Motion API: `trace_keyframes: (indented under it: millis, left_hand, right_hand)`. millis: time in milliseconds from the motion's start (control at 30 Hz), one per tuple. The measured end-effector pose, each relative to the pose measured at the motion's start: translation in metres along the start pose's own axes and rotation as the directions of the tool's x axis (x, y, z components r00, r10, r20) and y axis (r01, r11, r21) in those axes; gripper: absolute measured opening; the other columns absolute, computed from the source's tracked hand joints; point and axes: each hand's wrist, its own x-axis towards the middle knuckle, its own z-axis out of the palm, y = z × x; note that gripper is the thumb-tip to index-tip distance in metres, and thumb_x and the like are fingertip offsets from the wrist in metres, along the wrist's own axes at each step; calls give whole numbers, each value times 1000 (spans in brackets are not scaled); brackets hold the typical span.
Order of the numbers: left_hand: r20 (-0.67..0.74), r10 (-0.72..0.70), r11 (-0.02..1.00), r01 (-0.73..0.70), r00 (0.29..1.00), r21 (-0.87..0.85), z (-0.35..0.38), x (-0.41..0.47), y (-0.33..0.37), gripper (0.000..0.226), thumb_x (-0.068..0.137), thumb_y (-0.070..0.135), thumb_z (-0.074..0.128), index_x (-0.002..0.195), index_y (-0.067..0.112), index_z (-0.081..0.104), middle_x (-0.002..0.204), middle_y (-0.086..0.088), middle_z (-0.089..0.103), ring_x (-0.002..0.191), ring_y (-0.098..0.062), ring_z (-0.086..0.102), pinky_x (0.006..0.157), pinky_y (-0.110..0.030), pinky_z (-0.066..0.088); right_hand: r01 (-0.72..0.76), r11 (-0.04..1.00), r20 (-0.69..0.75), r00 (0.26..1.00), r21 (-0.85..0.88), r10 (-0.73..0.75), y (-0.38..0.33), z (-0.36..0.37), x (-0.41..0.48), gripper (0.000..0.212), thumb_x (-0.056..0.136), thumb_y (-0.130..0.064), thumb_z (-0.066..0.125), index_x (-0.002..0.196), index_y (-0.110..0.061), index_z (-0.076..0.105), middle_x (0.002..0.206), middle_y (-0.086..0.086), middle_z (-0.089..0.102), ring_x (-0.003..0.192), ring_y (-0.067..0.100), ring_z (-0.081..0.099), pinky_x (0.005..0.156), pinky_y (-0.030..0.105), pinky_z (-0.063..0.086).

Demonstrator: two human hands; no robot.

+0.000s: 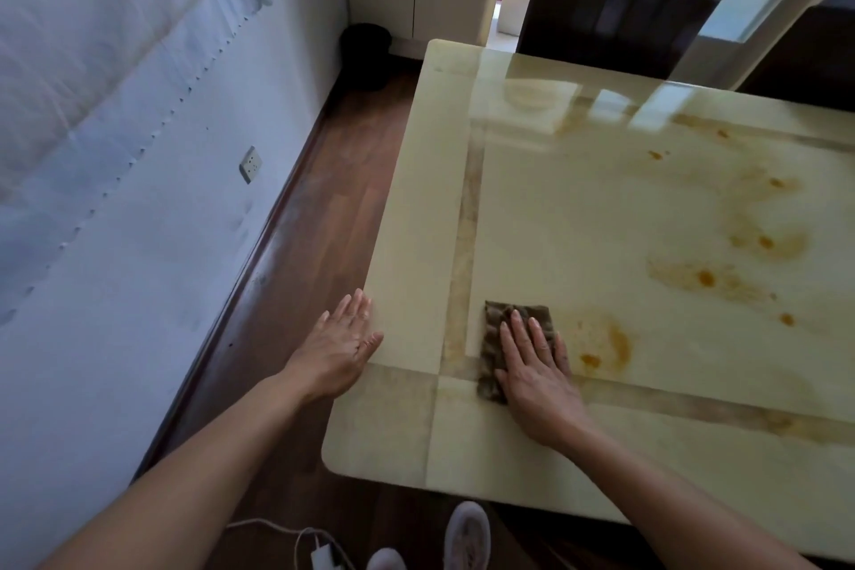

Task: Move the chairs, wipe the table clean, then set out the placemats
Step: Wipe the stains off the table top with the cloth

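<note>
One cloth in play here: brownish-grey, folded to a rectangle, lying flat on the tabletop near the front left corner. Its long axis runs from the near edge toward the far edge, tipped a little left.

Right hand rests flat on top of it, grip wide, fingers straight and spread, pointing away along the cloth. Left hand is also a wide grip holding nothing, fingers straight, at the tabletop's left edge; looks like it's touching, can't swear to it.

Orange-brown stains sit just right of the cloth and trail off to the right, too smeared to count properly. Two dark chairs along the far side. One black bin in the corner and two pale shoes on the floor.
</note>
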Motion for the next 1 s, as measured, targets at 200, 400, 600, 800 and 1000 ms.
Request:
trace_keyframes:
  millis: [200,400,600,800,1000]
  left_hand:
    - [-1,-3,999,3,1000,-39,-1,-3,5,61,101,42,12,150,13,-10,157,-3,-21,145,-13,-17,117,-34,-7]
    - [-24,-37,994,34,999,-102,-5,-4,8,61,101,43,13,151,12,-2,159,-3,-12,146,-15,-13,118,-35,-5]
    - [-163,-60,992,41,985,-120,-2,-11,29,62,101,42,13,151,10,-2,159,-6,-9,146,-16,-13,117,-33,-6]
    - [-126,37,998,-44,991,-53,8,-5,62,60,101,42,15,151,14,-2,160,-2,-9,146,-16,-13,118,-33,-7]
    - [-58,133,990,-130,989,57,22,10,109,60,102,42,15,151,15,-6,159,-3,-12,146,-18,-15,118,-34,-6]
  right_hand:
    - [28,989,155,987,144,-50,-74,-9,0,72,93,0,31,149,-6,-15,152,9,-34,140,29,-31,114,48,-15]
    - [380,917,302,866,121,-399,-142,1,-32,86,87,-4,49,151,-8,-9,155,7,-29,142,31,-27,114,50,-13]
    - [648,762,298,729,-9,-616,-109,-4,-41,68,95,-14,44,153,-12,7,160,6,-12,147,31,-5,120,44,5]
    - [501,854,412,755,142,-511,-16,-16,-59,67,97,-10,42,153,-14,4,158,0,-19,146,20,-17,119,35,-5]
    - [296,937,416,840,185,-348,78,-9,-97,71,98,-7,41,153,-18,-3,149,-9,-30,142,11,-23,114,24,-9]
